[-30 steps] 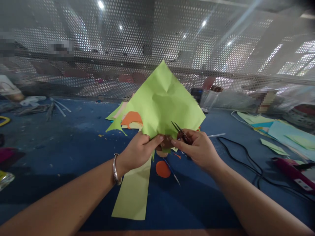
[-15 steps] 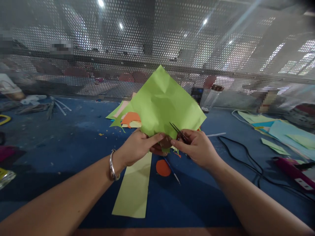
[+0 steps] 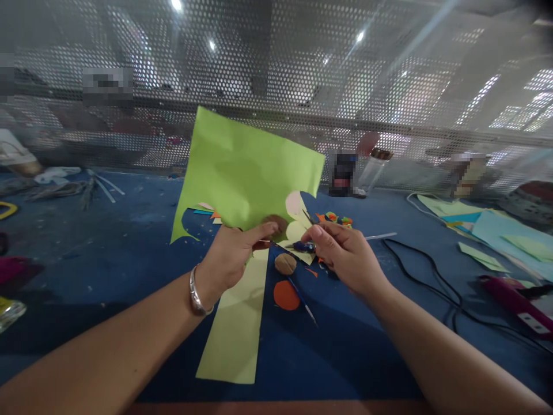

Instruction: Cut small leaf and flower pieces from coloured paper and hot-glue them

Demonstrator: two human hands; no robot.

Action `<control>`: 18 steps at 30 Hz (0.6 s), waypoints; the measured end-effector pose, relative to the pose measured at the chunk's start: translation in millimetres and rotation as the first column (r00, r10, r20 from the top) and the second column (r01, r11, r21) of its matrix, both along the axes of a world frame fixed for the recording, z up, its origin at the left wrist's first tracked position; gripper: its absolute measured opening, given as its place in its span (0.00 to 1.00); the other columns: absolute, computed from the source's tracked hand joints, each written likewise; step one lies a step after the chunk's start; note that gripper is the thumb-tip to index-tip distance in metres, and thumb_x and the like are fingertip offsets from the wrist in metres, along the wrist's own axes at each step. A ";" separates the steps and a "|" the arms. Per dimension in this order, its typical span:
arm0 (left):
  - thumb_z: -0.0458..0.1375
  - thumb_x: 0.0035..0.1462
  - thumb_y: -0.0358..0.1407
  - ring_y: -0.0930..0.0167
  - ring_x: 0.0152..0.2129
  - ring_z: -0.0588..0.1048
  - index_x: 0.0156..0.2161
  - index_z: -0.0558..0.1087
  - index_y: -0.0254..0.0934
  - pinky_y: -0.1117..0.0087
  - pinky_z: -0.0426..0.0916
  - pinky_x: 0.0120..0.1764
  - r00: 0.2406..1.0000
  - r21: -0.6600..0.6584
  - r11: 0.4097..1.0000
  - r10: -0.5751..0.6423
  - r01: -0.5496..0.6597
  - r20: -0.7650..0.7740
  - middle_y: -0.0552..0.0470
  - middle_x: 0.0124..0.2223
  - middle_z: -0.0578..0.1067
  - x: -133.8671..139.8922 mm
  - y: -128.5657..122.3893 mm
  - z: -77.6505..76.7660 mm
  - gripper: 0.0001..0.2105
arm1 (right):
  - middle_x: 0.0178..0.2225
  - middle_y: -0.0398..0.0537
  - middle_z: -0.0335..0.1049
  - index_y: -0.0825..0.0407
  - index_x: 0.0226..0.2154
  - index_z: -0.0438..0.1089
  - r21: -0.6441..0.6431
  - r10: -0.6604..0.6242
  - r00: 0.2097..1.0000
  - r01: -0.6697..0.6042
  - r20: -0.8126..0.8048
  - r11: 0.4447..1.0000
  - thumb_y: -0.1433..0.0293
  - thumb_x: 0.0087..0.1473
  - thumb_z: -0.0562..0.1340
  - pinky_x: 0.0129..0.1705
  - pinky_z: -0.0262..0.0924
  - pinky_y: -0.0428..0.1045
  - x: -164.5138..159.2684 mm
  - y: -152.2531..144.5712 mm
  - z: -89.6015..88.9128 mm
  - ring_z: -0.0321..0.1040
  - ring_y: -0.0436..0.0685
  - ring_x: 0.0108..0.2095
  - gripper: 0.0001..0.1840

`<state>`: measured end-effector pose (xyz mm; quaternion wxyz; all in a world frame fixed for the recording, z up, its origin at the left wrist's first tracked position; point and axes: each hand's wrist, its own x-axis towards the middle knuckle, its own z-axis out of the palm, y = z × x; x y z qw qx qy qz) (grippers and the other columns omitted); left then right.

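Observation:
My left hand is closed on the lower edge of a large sheet of green paper, held upright and tilted, with curved cut-outs along its edge. A brownish patch by the fingertips is hard to make out. My right hand grips small dark scissors, blades pointing up and left, just right of the paper; their handles are hidden in the fingers. Below the hands lie a brown round piece, an orange paper disc, a thin blue pen-like stick and a long pale-yellow paper strip.
Small cut paper pieces lie behind my right hand. To the right are a black cable, a magenta power strip and paper sheets. A clear jar stands near the perforated metal screen at the back.
The green paper has turned and shifted left, uncovering pale and brown pieces behind and below it. The scissors, in front of the sheet before, are now to its right.

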<state>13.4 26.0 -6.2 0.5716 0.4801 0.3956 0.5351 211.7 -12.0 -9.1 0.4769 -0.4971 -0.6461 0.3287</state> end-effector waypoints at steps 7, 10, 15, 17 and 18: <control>0.72 0.46 0.33 0.75 0.30 0.76 0.33 0.81 0.36 0.75 0.69 0.32 0.980 -0.126 0.989 0.097 -0.076 0.176 0.52 0.38 0.82 8.6 -5.7 2.7 0.08 | 0.18 0.36 0.51 0.53 0.32 0.72 -0.065 0.024 0.999 -0.026 -0.033 0.998 0.43 0.62 0.56 0.19 0.42 0.45 -5.4 0.3 -1.9 0.46 0.47 0.18 0.30; 0.72 0.46 0.33 0.74 0.30 0.75 0.34 0.81 0.37 0.75 0.68 0.31 0.975 -0.132 0.989 0.087 -0.061 0.204 0.52 0.39 0.82 11.7 -10.1 3.7 0.09 | 0.18 0.36 0.51 0.53 0.32 0.73 -0.057 0.046 0.999 -0.048 -0.029 0.997 0.44 0.62 0.58 0.20 0.42 0.45 -5.5 1.3 -4.7 0.47 0.47 0.19 0.29; 0.72 0.47 0.33 0.73 0.29 0.75 0.35 0.81 0.36 0.72 0.69 0.32 0.975 -0.128 0.992 0.011 0.018 0.222 0.52 0.35 0.81 16.7 -16.2 -0.5 0.09 | 0.18 0.36 0.50 0.53 0.30 0.72 -0.059 0.099 0.993 -0.102 -0.058 0.993 0.46 0.62 0.59 0.21 0.43 0.45 -4.2 2.4 -9.2 0.46 0.47 0.20 0.28; 0.72 0.46 0.34 0.72 0.29 0.75 0.36 0.82 0.36 0.72 0.70 0.33 0.968 -0.109 0.992 -0.030 0.058 0.248 0.51 0.36 0.81 19.3 -18.1 -3.8 0.10 | 0.18 0.36 0.50 0.53 0.28 0.71 -0.064 0.108 0.990 -0.114 -0.091 0.991 0.46 0.62 0.60 0.20 0.42 0.45 -4.3 2.5 -9.8 0.45 0.46 0.19 0.27; 0.73 0.46 0.35 0.72 0.30 0.76 0.37 0.82 0.35 0.72 0.70 0.33 0.964 -0.104 0.991 -0.050 0.079 0.260 0.50 0.37 0.81 20.5 -18.9 -5.2 0.11 | 0.18 0.35 0.49 0.53 0.28 0.70 -0.065 0.114 0.987 -0.122 -0.112 0.990 0.47 0.62 0.60 0.20 0.41 0.45 -4.4 2.5 -9.9 0.44 0.46 0.19 0.27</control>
